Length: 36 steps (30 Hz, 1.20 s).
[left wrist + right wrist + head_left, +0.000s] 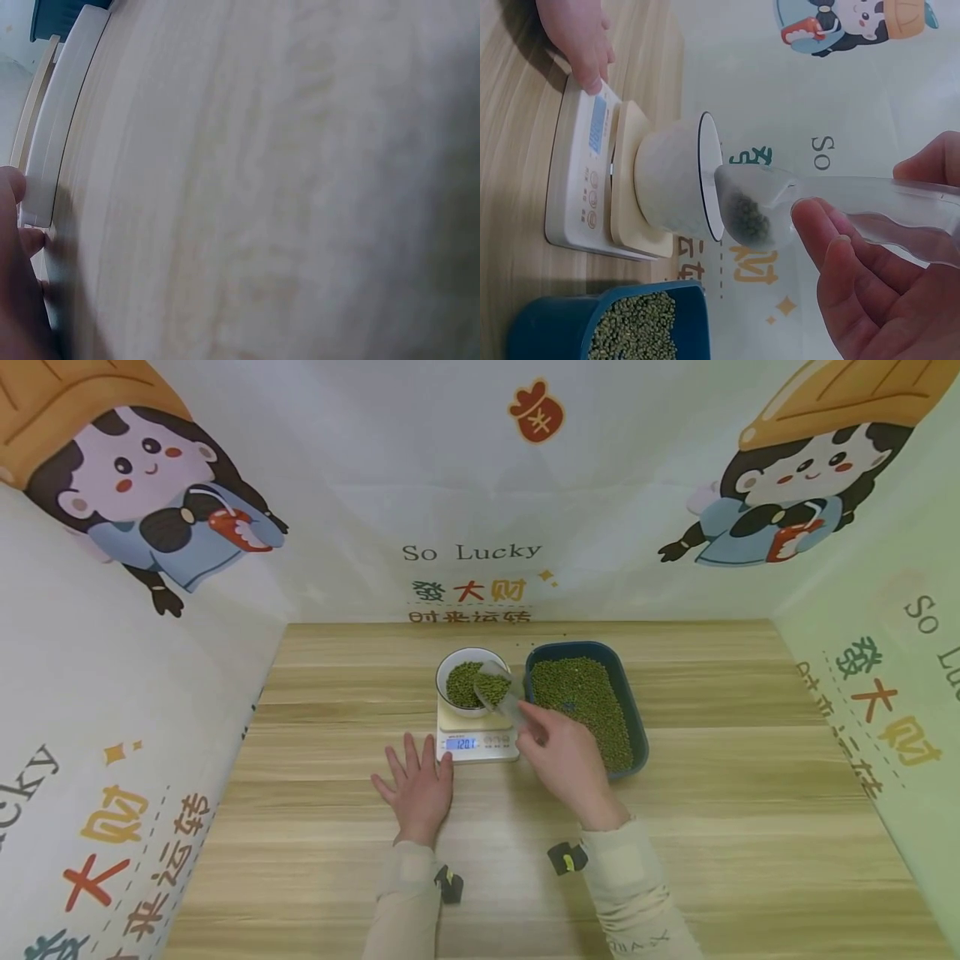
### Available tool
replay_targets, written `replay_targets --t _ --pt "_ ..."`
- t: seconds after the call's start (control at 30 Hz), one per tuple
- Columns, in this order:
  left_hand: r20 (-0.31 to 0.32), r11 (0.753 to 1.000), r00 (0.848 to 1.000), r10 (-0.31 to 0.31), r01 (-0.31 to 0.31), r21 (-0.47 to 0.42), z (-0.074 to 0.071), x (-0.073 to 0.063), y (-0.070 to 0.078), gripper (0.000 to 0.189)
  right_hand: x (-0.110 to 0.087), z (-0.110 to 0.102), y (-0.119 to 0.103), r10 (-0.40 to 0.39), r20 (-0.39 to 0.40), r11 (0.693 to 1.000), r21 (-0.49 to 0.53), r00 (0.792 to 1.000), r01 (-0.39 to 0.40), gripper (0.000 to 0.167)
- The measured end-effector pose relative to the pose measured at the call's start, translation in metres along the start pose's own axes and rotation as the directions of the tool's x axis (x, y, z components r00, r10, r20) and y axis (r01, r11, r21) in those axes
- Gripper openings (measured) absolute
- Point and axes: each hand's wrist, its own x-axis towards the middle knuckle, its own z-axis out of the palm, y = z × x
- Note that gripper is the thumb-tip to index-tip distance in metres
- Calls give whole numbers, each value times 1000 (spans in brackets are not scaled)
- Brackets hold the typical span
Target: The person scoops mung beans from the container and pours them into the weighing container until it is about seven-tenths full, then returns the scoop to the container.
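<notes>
My right hand (564,760) grips the handle of a clear plastic scoop (754,202) with green beans in its bowl. The scoop's tip is over the rim of a white bowl (676,176) with a dark edge, which holds more green beans (463,683). That bowl stands on a white kitchen scale (477,747) with a cream platform; the lit display reads about 120.1. My left hand (420,792) lies palm down with fingers spread, its thumb touching the scale's front left corner. In the left wrist view, only part of that hand and the scale's side show.
A dark blue tub (640,739) of green beans (581,693) stands right of the scale, partly behind my right hand. A few loose beans lie near the table's back edge. Printed white sheeting (615,510) walls the wooden table (315,852) at the back and sides.
</notes>
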Motion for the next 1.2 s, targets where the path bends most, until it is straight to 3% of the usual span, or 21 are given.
replay_targets --t 0.8,1.2 --pt "-8 1000 1000 -8 8 -8 0 -1 1 58 0 0 1 -9 -1 1000 -12 1000 9 41" --pt "-4 1000 1000 1 -1 -1 -1 -1 1 57 -3 -5 3 -6 9 998 -65 1000 6 41"
